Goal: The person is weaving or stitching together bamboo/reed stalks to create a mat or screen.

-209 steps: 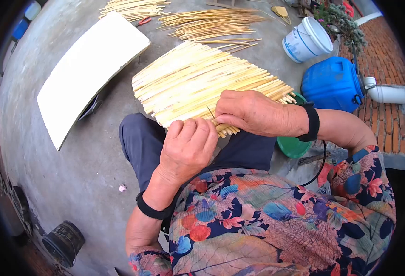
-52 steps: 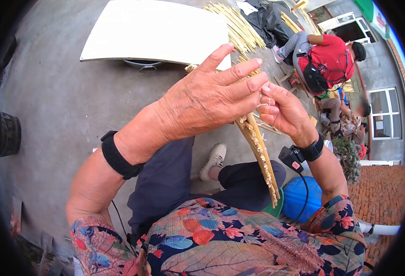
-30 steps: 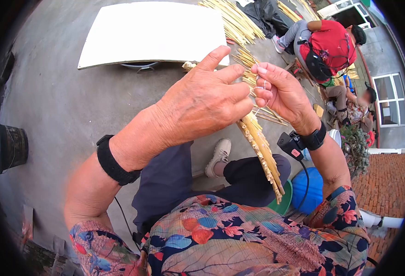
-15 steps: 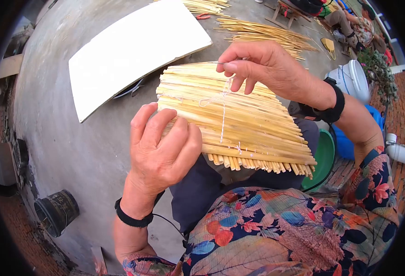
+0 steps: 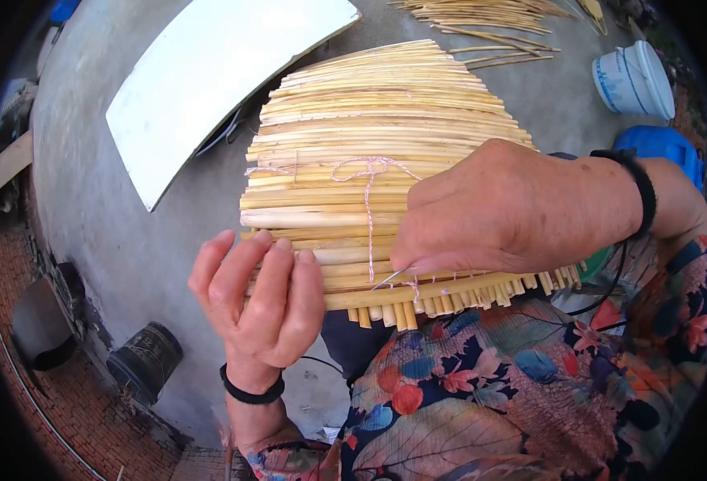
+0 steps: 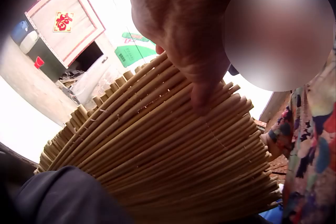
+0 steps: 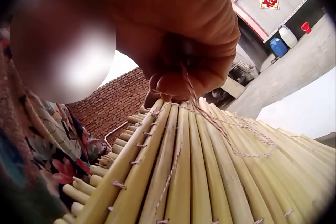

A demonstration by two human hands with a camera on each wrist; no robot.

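A mat of pale stalks, stitched side by side, lies over the person's lap. The left hand grips its near-left edge, fingertips on top; in the left wrist view the thumb of that hand presses the other face. The right hand pinches a thin needle at the stalks near the close edge. Pink-white string lies looped on the mat, and in the right wrist view the twisted string runs from under the curled right hand.
A white board stands at the upper left. Loose stalks lie on the floor beyond the mat. A white bucket and a blue container stand at the right, a black bucket at the lower left.
The right hand has come down from above the mat to its near edge with the needle. Earlier both hands were raised together; the left now grips the mat's edge, slightly lower than half a second ago.
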